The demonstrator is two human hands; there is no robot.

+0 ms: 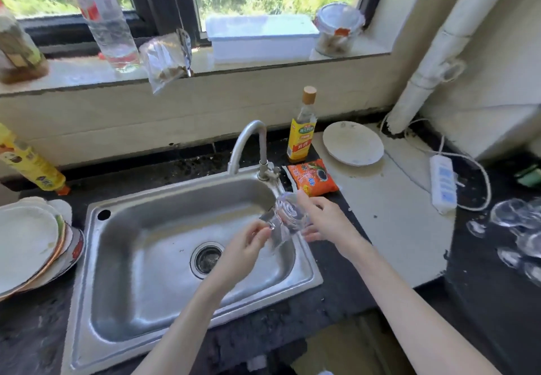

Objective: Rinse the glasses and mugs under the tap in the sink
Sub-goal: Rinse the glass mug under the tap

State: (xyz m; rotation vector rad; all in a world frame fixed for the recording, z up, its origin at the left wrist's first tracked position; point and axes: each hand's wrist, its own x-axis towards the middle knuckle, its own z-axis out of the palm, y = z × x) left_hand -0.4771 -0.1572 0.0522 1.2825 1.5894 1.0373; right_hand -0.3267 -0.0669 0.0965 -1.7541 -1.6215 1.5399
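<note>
Steel sink [123, 257], tap [248, 143] at back rim. Clear glass mug [285, 219] over sink's right side, tilted; left hand [244, 250] pinches its handle, right hand [320, 222] holds body. More glasses [518, 234] on counter far right, blurred. Plate stack [32, 246] left. Sauce btl [301, 129] and orange packet [313, 177] behind.

A home kitchen: steel sink [123, 257] with tap [248, 140], stacked plates [32, 246], sauce bottle [301, 129] on the counter.
</note>
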